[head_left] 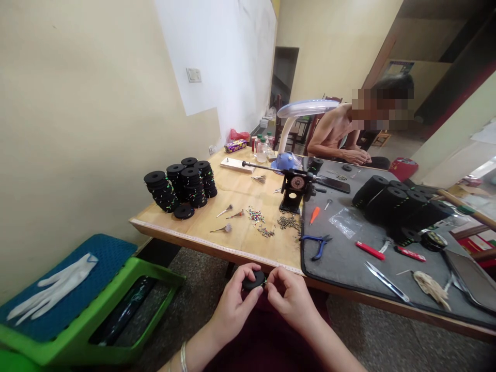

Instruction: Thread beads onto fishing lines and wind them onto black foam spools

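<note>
My left hand (239, 292) is wrapped round a black foam line spool (253, 280), held just in front of the table edge. My right hand (287, 292) is closed in a pinch at the spool's right rim, where a tiny green bit shows; what lies between its fingertips is too small to make out. On the wood beyond lie small coloured beads (256, 216), little metal pieces (265, 232) and several thin bundles, one of them a bristly bundle (226, 228). Stacks of similar black spools (192, 187) stand at the left, with green and coloured bits along their sides.
A black winding machine (293, 188) stands mid-table behind a grey mat (325, 268). Blue pliers (320, 247), a red cutter (370, 250) and silver scissors (386, 281) lie on the mat. More spools (391, 204) are stacked right. Another person sits beyond. A green stool (127, 310) stands left.
</note>
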